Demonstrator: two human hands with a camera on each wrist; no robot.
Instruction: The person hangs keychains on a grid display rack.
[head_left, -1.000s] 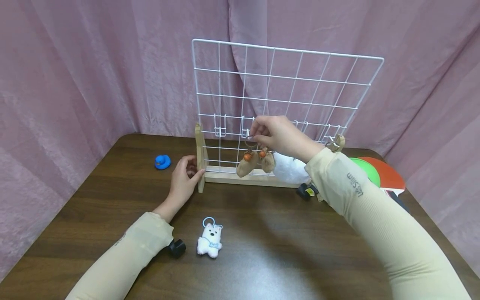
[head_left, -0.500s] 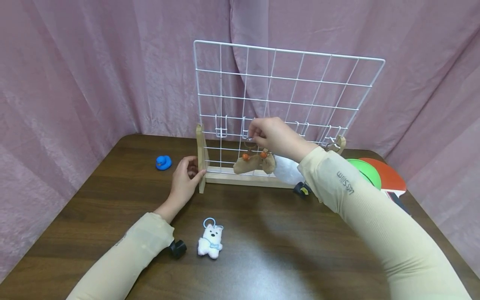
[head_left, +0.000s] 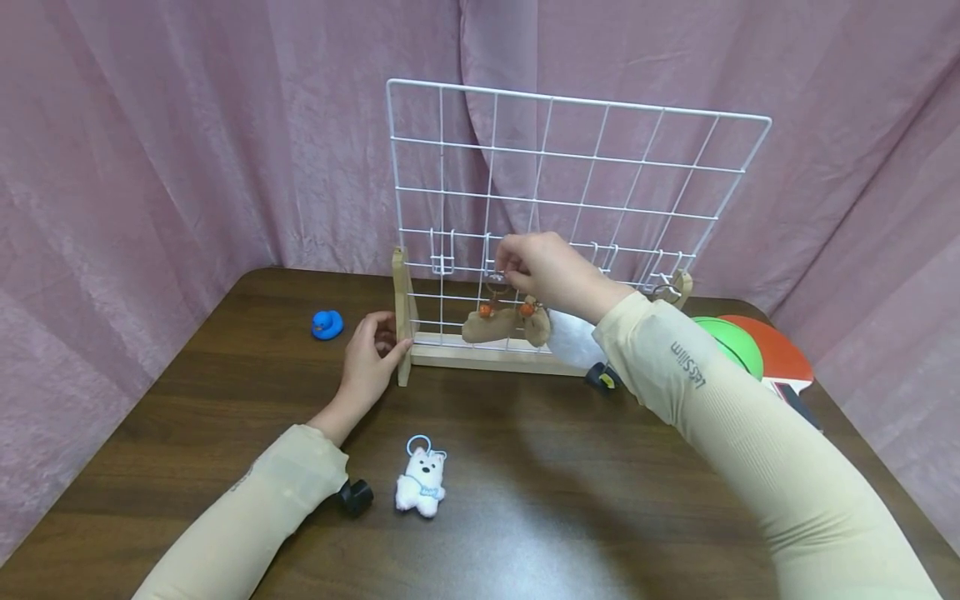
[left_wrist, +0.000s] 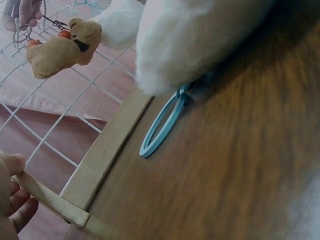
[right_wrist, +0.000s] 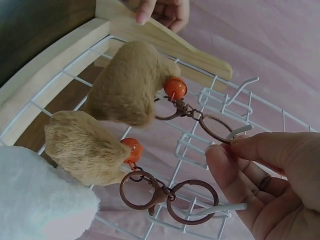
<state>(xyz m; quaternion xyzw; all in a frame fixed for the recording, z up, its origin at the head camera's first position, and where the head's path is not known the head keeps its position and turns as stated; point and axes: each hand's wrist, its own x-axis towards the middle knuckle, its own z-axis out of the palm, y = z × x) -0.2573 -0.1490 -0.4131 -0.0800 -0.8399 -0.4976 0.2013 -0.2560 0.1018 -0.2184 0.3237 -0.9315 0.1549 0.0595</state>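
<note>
My left hand [head_left: 367, 354] grips the left wooden post [head_left: 402, 292] of the white wire grid rack [head_left: 577, 154], thumb in front. Before the grid, my right hand [head_left: 551, 268] pinches the brown metal ring [right_wrist: 216, 129] of a tan plush keychain [right_wrist: 127, 85] with an orange bell. That ring is at the tip of a white hook [right_wrist: 241, 131]; whether it is fully around the hook I cannot tell. Beside it, a second tan plush keychain [right_wrist: 85, 147] hangs by its ring from another hook [right_wrist: 227, 207]. A fluffy white plush [head_left: 579, 340] hangs further right, partly hidden by my right forearm.
A white dog keychain [head_left: 422, 483] with a light-blue ring lies on the brown table [head_left: 225, 400]. Left of the rack sits a blue rubber duck [head_left: 326, 325]. Green [head_left: 731, 346] and red [head_left: 776, 350] paddles lie at the right. A pink curtain hangs behind.
The held plush has swung left and turned from hanging down to nearly level. My right hand and forearm have shifted slightly left. My left hand keeps its place on the post.
</note>
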